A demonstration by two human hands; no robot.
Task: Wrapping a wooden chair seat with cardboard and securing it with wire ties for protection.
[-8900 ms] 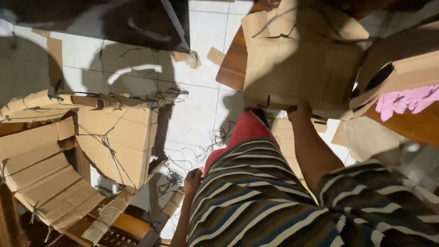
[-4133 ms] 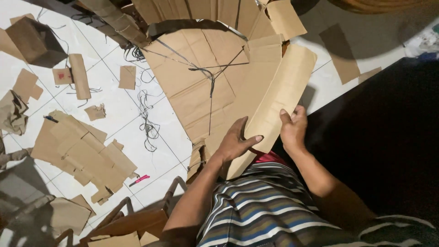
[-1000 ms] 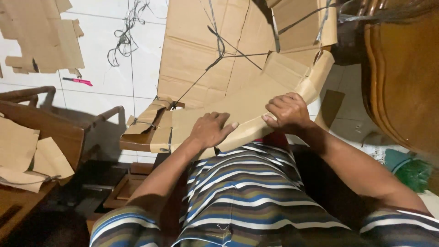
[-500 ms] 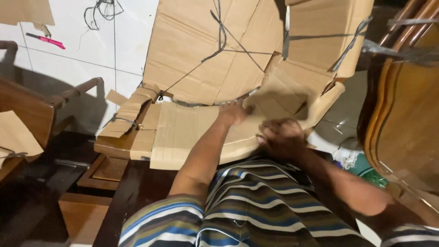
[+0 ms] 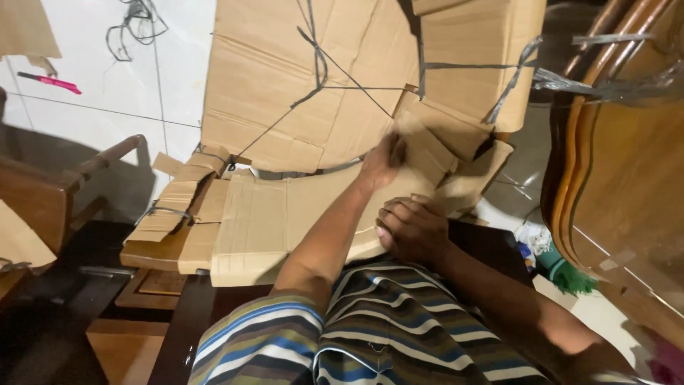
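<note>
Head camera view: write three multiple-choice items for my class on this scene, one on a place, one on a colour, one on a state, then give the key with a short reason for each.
1. Where does the pink pen lie?
A. On the white tiled floor at upper left
B. On the cardboard under the hands
C. On the striped shirt

2. What colour is the small heap beside the wooden furniture at right?
A. Pink
B. Green
C. White

3. How is the right hand set?
A. Flat and open on the floor
B. Fingers curled, at the edge of the cardboard sheet
C. Out of sight

Key: 1 A, the pink pen lies on the tiled floor. 2 B, the green heap lies by the wooden furniture. 3 B, the right hand has its fingers curled against the cardboard sheet, while the left hand reaches further along it.
</note>
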